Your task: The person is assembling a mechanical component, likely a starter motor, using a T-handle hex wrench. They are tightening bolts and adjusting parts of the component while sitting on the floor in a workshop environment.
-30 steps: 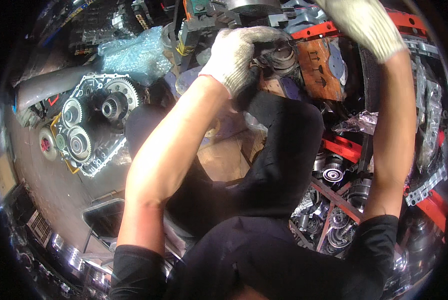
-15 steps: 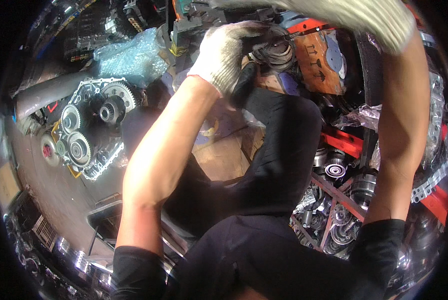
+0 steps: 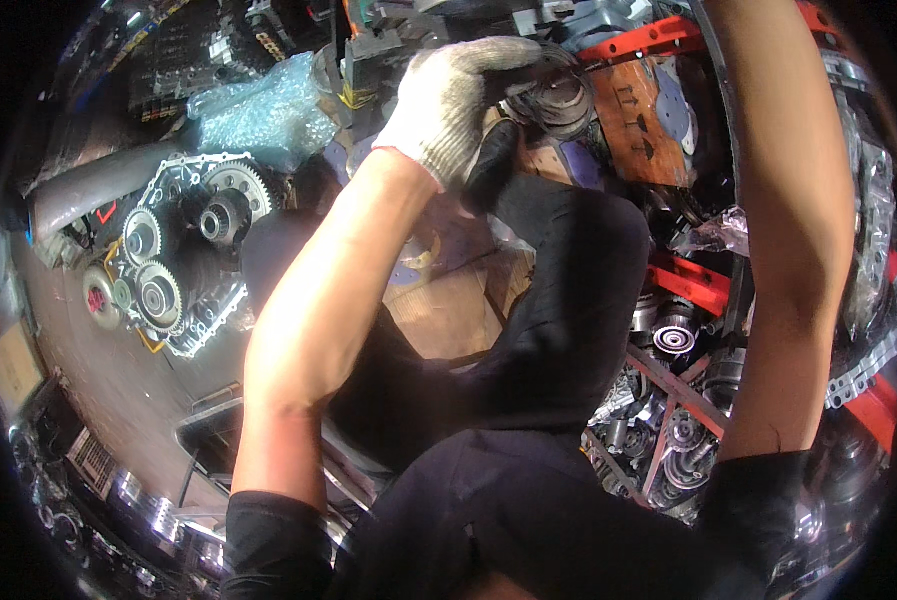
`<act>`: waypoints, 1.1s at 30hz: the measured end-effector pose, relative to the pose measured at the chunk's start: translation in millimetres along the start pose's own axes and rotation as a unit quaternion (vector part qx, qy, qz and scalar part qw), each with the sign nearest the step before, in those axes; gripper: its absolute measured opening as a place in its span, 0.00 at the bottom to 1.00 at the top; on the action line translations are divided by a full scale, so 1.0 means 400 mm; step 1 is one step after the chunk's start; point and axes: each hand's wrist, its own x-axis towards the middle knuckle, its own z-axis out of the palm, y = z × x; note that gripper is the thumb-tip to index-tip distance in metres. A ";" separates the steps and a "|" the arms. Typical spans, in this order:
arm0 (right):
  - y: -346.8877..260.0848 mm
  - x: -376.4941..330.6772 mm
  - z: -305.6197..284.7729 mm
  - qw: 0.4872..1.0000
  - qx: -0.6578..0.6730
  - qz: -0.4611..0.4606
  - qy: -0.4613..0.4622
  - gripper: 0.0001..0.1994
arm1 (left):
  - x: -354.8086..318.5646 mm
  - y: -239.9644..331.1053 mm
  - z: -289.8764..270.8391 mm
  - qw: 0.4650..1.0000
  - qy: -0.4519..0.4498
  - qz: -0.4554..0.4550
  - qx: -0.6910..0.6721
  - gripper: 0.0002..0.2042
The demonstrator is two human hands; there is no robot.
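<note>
My left hand [image 3: 434, 110] wears a whitish knit work glove. Its index finger reaches along the upper edge of a round, ring-shaped grey metal part [image 3: 566, 105], and its dark-stained thumb side sits below, so the hand is closed around the part's left side. The exact grip is partly hidden in shadow. My right forearm [image 3: 794, 200] stretches up past the top edge, leaving the right hand out of the picture. Right of the round part lies an orange-brown cardboard piece [image 3: 641, 125], with a purple-blue flat piece [image 3: 672, 110] against it.
At left lies an opened gear housing [image 3: 184, 250] with several gears. Bubble wrap [image 3: 264, 110] is behind it. A red perforated bar [image 3: 649, 40] crosses the far right. Beside my right knee, a metal-framed rack [image 3: 679, 395] holds many metal parts. Brown board [image 3: 444, 315] lies between my legs.
My gloved right hand has moved up and out of the picture, with its forearm swung further upward. My left hand stays at the round metal part almost unmoved.
</note>
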 end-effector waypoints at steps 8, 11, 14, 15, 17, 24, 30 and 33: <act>-0.075 -0.090 -0.038 0.958 -0.190 -0.157 -0.148 0.35 | 0.006 0.004 -0.001 0.997 0.030 -0.056 0.042 0.22; -0.060 -0.103 -0.017 0.972 -0.175 -0.103 -0.115 0.37 | 0.000 0.004 -0.001 0.993 0.036 -0.067 -0.089 0.19; -0.016 -0.107 -0.009 0.991 -0.109 -0.010 -0.076 0.37 | -0.002 0.003 0.001 0.999 0.014 0.012 0.039 0.15; -0.009 -0.095 -0.002 0.994 -0.095 -0.004 -0.056 0.37 | -0.001 0.003 0.002 1.000 0.017 -0.013 0.008 0.16; -0.007 -0.080 -0.008 0.998 -0.066 0.008 -0.015 0.37 | 0.003 0.002 0.001 0.998 0.019 -0.054 -0.020 0.18; -0.034 -0.062 -0.029 0.982 0.005 -0.167 -0.092 0.31 | 0.004 -0.001 0.001 0.998 0.025 -0.046 0.018 0.21; 0.090 -0.095 0.082 0.912 -0.268 -0.242 0.195 0.34 | 0.001 0.001 0.015 0.984 0.059 -0.070 -0.154 0.13; 0.085 -0.099 0.049 0.982 -0.182 -0.007 0.039 0.39 | 0.000 0.004 0.013 0.985 0.052 -0.083 -0.144 0.13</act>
